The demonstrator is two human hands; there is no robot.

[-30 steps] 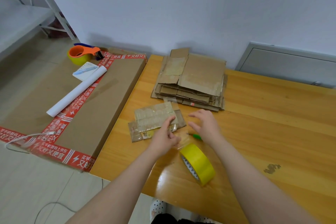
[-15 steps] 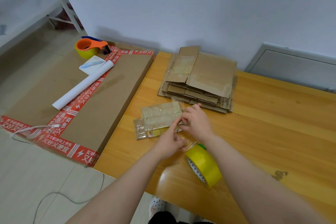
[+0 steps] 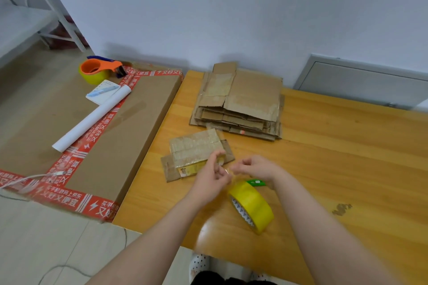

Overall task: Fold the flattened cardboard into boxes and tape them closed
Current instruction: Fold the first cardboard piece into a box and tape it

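Grips of left hand [image 3: 213, 176] and right hand [image 3: 257, 168] pinched what looked like a clear tape strip [image 3: 228, 171] above the bench [image 3: 335, 157], just beside the flattened cardboard [image 3: 194, 148]. Recommended: hold strip taut, unfolded, before pressing it across the seam.

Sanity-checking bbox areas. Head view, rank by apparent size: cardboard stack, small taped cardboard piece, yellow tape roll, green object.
1. cardboard stack
2. small taped cardboard piece
3. yellow tape roll, nearer the camera, so its look is inflated
4. green object, only partly visible
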